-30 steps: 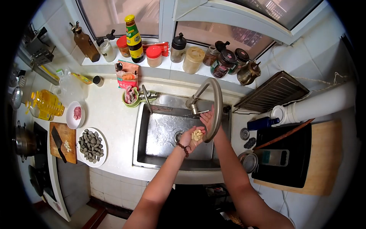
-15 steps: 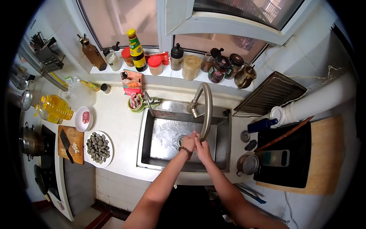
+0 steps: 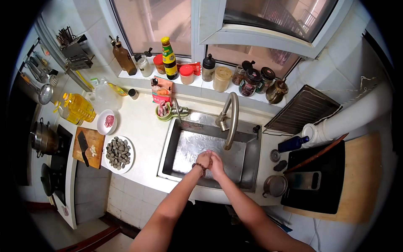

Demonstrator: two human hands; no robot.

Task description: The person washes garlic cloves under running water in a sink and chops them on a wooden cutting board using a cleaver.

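My left hand [image 3: 203, 159], a beaded bracelet [image 3: 199, 169] at its wrist, is pressed against my right hand [image 3: 216, 162] over the metal sink [image 3: 168, 157]. Fingers of both hands curl in against each other, and whatever may lie between the palms is hidden. The curved faucet [image 3: 233, 119] stands just beyond, its spout to the right of my hands and apart from them. Wet shine shows on the sink floor beneath.
Left on the counter are a plate [image 3: 131, 152] of clams, a bowl [image 3: 102, 127] with meat, and a cutting board [image 3: 97, 159] with a knife [image 3: 82, 143]. Bottles and jars line the sill [image 3: 197, 88]. A metal cup [image 3: 275, 185] and black tray [image 3: 331, 195] sit right.
Both hands have come away from under the faucet spout, slightly toward me and left, still together. The camera view has turned, so the counter appears shifted to the right.
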